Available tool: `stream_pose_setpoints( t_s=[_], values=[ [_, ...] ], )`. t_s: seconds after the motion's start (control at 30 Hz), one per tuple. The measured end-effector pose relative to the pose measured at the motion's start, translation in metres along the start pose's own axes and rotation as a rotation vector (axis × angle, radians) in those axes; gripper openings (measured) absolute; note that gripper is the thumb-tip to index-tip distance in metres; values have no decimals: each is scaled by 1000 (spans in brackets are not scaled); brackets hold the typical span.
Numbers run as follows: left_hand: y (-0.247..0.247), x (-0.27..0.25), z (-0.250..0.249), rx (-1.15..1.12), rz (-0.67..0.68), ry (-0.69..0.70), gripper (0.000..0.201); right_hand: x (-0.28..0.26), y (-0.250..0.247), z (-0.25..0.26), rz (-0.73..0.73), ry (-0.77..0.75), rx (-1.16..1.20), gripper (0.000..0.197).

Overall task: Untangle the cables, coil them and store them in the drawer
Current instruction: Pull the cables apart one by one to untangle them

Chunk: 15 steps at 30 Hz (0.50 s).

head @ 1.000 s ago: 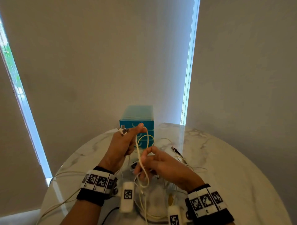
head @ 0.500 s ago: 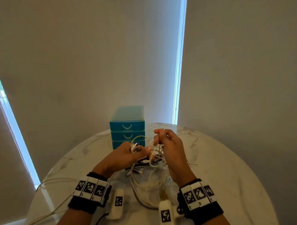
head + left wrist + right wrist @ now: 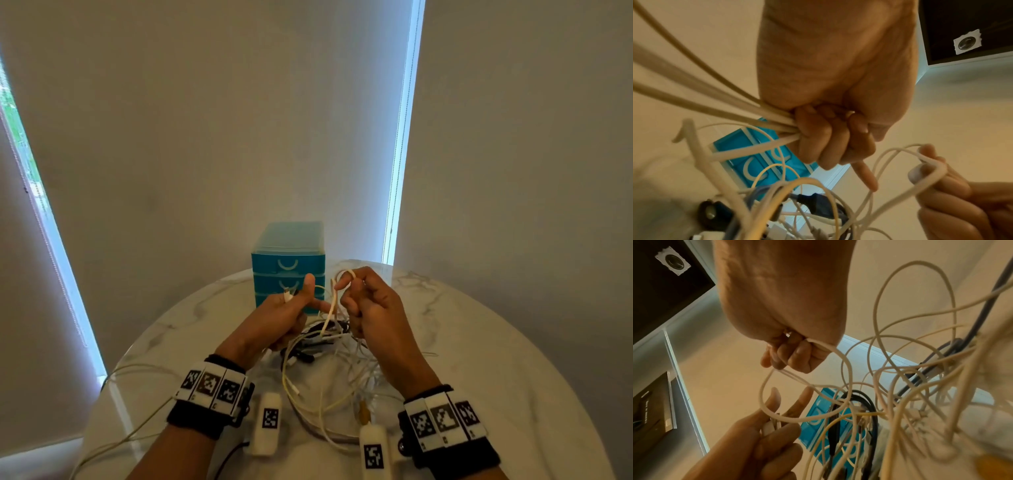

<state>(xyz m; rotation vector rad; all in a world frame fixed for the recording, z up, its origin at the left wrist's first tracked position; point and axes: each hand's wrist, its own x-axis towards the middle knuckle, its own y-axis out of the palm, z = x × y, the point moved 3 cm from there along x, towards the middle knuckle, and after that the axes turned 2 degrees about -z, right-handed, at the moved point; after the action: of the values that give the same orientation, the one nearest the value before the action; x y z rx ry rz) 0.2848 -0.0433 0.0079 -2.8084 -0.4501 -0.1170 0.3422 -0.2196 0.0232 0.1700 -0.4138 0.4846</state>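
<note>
A tangle of white, yellow and black cables [image 3: 325,363] lies on the marble table [image 3: 479,342], in front of a blue three-drawer unit [image 3: 287,263] whose drawers are closed. My left hand [image 3: 308,298] grips a white cable near its connector end [image 3: 287,295], thumb up and index finger straight; in the left wrist view its curled fingers [image 3: 818,138] hold several white strands. Just to its right, my right hand [image 3: 346,284] pinches a raised loop of white cable [image 3: 344,273]. The right wrist view shows that loop [image 3: 764,394] hanging from the fingers [image 3: 795,356].
Two white tagged blocks [image 3: 267,421] [image 3: 375,452] dangle below my wrists near the table's front edge. Thin cables [image 3: 130,435] trail off the table's left side. Blinds and walls stand close behind the round table.
My right hand has risen from low in the tangle and now pinches a loop beside my left hand. My left hand has dropped a little, still holding the connector end.
</note>
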Motion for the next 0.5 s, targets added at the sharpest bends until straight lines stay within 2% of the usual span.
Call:
stream_pose_setpoints(
  t_s=[0.1,0.2,0.23,0.3,0.37,0.4,0.5],
  values=[
    [-4,1,-1,53,-81,22,73,2,-4,-4,-30,-6,5,33],
    [-12,3,-5,37,-221,130,55,4,-4,-8,-3,58,-40,34],
    [-12,2,-9,9,-210,187,48,3,-2,-9,24,82,-73,33],
    [-8,1,-11,-2,-101,279,41,2,3,-12,58,104,-146,30],
    [-2,3,-8,106,-19,293,33,2,3,-11,36,101,-140,29],
    [-1,4,-5,185,-24,284,29,3,1,-11,17,101,-94,29],
    [-13,9,6,396,-146,225,35,6,-11,-7,-34,118,112,29]
  ],
)
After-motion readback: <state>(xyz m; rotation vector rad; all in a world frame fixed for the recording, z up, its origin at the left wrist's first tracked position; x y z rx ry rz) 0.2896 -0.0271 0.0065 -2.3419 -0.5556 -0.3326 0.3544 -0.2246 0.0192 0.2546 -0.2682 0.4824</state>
